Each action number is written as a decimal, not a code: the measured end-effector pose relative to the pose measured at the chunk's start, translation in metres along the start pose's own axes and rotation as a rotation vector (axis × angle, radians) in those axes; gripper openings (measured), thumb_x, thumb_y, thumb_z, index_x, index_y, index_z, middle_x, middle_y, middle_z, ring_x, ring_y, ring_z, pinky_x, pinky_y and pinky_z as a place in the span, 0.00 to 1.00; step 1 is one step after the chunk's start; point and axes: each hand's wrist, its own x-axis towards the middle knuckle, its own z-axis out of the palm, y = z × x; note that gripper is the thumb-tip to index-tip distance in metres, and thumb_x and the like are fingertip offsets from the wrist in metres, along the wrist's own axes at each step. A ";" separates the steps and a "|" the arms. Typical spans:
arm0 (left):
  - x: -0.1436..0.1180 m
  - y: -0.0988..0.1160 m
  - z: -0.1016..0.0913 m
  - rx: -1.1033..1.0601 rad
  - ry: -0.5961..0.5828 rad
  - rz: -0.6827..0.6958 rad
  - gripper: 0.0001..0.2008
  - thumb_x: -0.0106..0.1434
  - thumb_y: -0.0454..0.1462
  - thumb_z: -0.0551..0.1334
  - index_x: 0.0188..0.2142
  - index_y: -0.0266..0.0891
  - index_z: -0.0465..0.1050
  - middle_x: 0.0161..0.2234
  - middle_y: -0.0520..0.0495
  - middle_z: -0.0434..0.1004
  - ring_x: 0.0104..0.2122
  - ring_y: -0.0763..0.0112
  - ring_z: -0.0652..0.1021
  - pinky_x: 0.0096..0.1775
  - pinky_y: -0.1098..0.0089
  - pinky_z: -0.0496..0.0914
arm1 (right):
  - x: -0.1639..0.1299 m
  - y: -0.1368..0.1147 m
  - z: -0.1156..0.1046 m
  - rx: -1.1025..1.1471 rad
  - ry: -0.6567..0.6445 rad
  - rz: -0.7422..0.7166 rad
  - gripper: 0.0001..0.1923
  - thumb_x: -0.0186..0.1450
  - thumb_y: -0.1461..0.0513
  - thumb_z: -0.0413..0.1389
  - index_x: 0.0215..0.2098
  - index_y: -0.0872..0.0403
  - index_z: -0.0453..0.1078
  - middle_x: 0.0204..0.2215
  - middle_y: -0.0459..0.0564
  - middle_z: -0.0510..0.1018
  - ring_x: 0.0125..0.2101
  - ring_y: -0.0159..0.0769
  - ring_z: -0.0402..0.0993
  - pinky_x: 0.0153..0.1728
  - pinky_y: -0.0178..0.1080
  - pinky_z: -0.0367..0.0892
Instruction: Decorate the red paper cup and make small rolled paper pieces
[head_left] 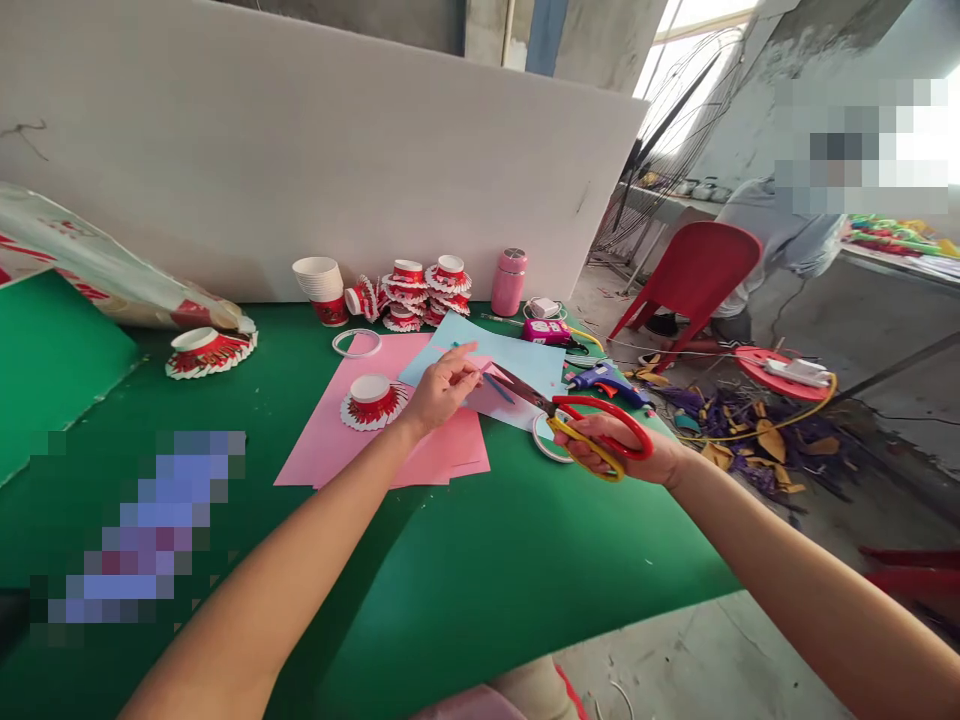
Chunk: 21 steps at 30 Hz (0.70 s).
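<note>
My right hand (611, 443) grips scissors (553, 405) by their red and yellow handles, blades pointing left. A small pink paper piece (484, 366) is pinched in my left hand (442, 390), close to the blade tips. Whether the blades touch it I cannot tell. Below my hands lie pink paper sheets (322, 435) and a light blue sheet (536, 360), with a thin dark blue strip (499, 388) on the blue one. A paper cup with a cut, fringed red-and-white side (371, 390) sits on the pink sheets, left of my left hand.
Stacked cups (319, 285), several fringed cups (409, 290) and a pink bottle (510, 283) line the white board (360, 170). A blue glue gun (609, 380) and tape rolls (357, 344) lie on the green table (480, 570). A person sits beyond a red chair (701, 262).
</note>
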 end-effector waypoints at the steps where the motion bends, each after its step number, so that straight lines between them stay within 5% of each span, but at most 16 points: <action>1: 0.004 -0.002 -0.002 -0.004 -0.029 -0.012 0.09 0.56 0.38 0.56 0.24 0.38 0.71 0.36 0.41 0.78 0.42 0.60 0.76 0.42 0.64 0.69 | -0.001 0.001 -0.001 0.001 -0.013 -0.010 0.17 0.55 0.53 0.60 0.31 0.61 0.71 0.19 0.43 0.64 0.17 0.22 0.57 0.15 0.26 0.53; 7: 0.017 -0.015 -0.003 0.006 -0.034 -0.043 0.07 0.54 0.38 0.58 0.24 0.38 0.71 0.35 0.41 0.79 0.37 0.62 0.77 0.41 0.64 0.69 | -0.009 0.009 -0.009 -0.052 -0.009 -0.070 0.20 0.53 0.51 0.62 0.34 0.59 0.71 0.20 0.43 0.64 0.20 0.24 0.60 0.18 0.27 0.59; 14: 0.018 -0.008 0.013 -0.059 -0.048 -0.066 0.07 0.53 0.39 0.59 0.24 0.38 0.71 0.37 0.42 0.79 0.39 0.62 0.77 0.42 0.65 0.68 | -0.020 0.015 -0.016 -0.098 0.029 -0.009 0.27 0.47 0.44 0.63 0.37 0.55 0.72 0.25 0.44 0.66 0.27 0.28 0.66 0.39 0.38 0.70; 21: 0.014 -0.004 0.006 -0.152 -0.040 -0.124 0.11 0.54 0.43 0.59 0.27 0.37 0.73 0.31 0.44 0.79 0.41 0.60 0.76 0.46 0.61 0.67 | -0.015 0.012 -0.014 -0.650 0.048 -0.186 0.27 0.51 0.44 0.59 0.39 0.55 0.70 0.33 0.49 0.69 0.33 0.35 0.67 0.38 0.39 0.67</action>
